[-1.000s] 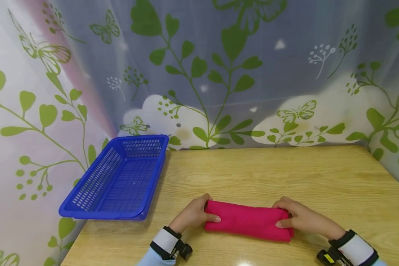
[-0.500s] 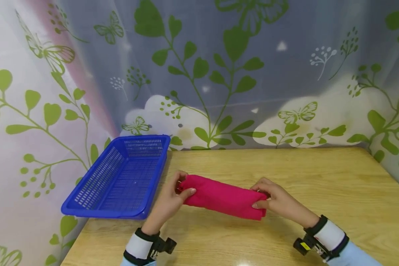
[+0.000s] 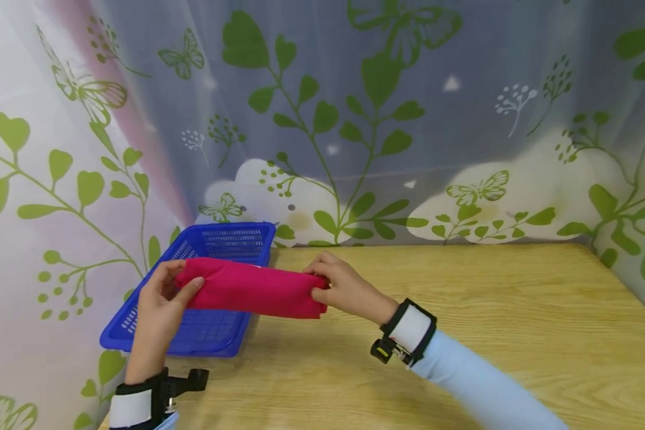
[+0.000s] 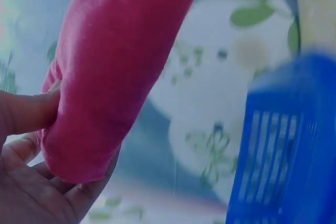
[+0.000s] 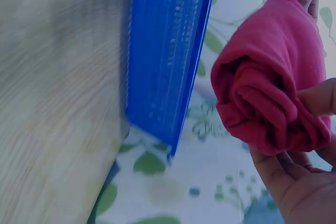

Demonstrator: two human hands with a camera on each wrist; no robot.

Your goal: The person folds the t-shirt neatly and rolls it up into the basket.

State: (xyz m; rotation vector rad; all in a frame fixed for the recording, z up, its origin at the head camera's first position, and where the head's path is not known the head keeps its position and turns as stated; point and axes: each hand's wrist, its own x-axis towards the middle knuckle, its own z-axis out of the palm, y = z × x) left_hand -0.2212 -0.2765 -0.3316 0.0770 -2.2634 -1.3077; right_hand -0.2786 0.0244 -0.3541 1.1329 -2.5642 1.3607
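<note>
A rolled-up piece of bright pink cloth is held up between both hands, one at each end. My left hand grips its left end, thumb on the near side and fingers behind. At the right end my right hand pinches the roll the same way. The right wrist view shows the layered, coiled end of the cloth roll. In the head view the roll's left part overlaps the blue plastic basket, hiding some of its inside. The left wrist view has the basket's slotted wall beside the roll.
The basket stands at the left of a light wooden table, close to the patterned curtain that hangs behind and along the left. Each wrist carries a strapped camera, such as the right wrist camera.
Both hands have lifted the cloth roll off the table's front area and carried it left and away from the body, to over the basket's right side. The basket has stayed put.
</note>
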